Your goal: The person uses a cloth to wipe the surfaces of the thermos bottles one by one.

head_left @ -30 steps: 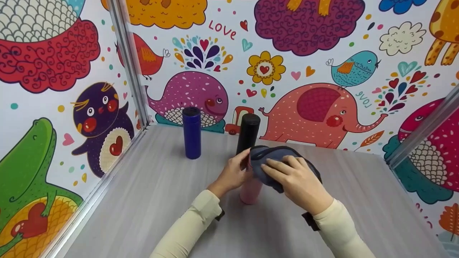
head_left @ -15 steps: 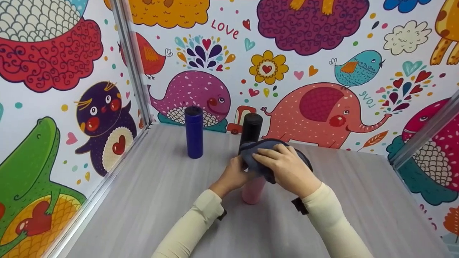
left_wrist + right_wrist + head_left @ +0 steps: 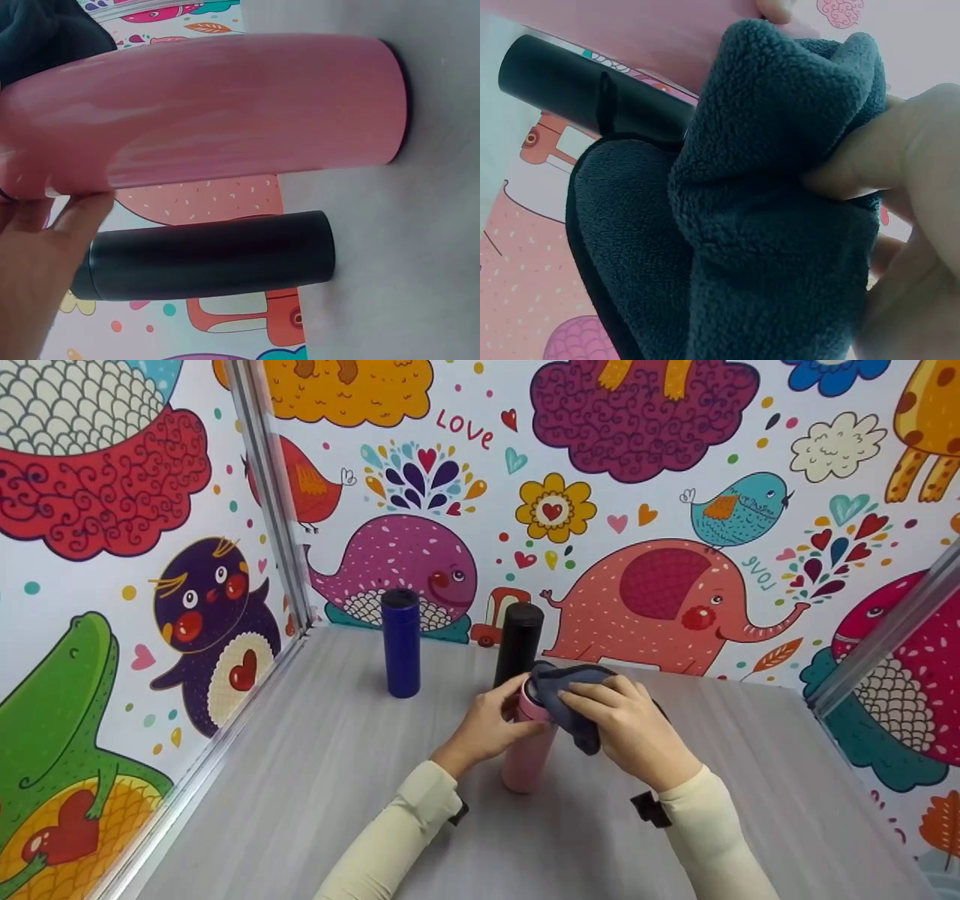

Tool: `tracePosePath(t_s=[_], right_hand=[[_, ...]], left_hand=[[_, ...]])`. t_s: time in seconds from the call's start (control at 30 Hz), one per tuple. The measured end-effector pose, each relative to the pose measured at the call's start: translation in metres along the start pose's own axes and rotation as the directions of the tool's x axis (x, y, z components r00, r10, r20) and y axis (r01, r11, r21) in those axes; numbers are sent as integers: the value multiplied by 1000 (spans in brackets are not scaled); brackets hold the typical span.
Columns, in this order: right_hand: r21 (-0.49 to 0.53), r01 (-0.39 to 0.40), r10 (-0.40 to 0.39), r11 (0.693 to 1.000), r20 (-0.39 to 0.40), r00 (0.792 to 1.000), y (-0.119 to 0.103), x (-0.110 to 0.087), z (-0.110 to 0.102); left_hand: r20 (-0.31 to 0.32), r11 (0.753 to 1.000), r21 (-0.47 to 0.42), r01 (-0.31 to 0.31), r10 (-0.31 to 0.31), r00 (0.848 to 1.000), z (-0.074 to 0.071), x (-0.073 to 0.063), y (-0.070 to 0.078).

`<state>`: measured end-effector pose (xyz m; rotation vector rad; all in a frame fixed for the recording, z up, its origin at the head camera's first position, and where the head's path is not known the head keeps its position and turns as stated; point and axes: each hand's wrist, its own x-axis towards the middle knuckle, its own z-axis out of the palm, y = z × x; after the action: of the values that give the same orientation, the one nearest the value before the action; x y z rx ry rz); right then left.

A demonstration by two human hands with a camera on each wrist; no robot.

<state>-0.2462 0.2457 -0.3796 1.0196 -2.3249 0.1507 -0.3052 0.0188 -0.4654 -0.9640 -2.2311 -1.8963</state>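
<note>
A pink thermos bottle (image 3: pixel 527 754) stands on the table, its upper part gripped by my left hand (image 3: pixel 484 729) with thumb and fingers around it. In my right hand (image 3: pixel 637 727) is a bunched dark blue-grey cloth (image 3: pixel 566 697), pressed to the right side of the bottle's top. The right wrist view shows the thumb pinching the folds of the fluffy cloth (image 3: pixel 772 150). A dark-edged top shows at the upper end of the pink bottle, partly covered by the cloth. In the left wrist view the pink bottle (image 3: pixel 225 112) spans the upper half.
A black bottle (image 3: pixel 519 641) stands just behind the pink one. Farther left is a blue bottle (image 3: pixel 402 641), upright on the grey table (image 3: pixel 337 780). Walls with printed cartoon animals close the back and sides, joined by metal posts (image 3: pixel 274 495).
The cloth shifted left over the pink bottle's top, then back right, leaving part of the top visible. My right hand moved with it; my left hand keeps its grip.
</note>
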Motion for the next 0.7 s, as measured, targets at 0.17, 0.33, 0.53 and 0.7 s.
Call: tracePosePath(t_s=[0.17, 0.33, 0.53, 0.7], right_hand=[[87, -37, 42, 996, -58, 997, 0, -13, 1], [216, -84, 118, 973, -148, 982, 6, -23, 2], [298, -73, 175, 952, -331, 927, 14, -33, 2], [365, -86, 260, 927, -459, 850, 16, -38, 2]], left_hand=[[1, 1000, 29, 1, -1, 1000, 0, -3, 3], [-63, 999, 46, -23, 26, 998, -3, -8, 5], [-316, 992, -127, 17, -57, 947, -15, -22, 9], [-491, 902, -431, -29, -208, 846, -22, -32, 16]])
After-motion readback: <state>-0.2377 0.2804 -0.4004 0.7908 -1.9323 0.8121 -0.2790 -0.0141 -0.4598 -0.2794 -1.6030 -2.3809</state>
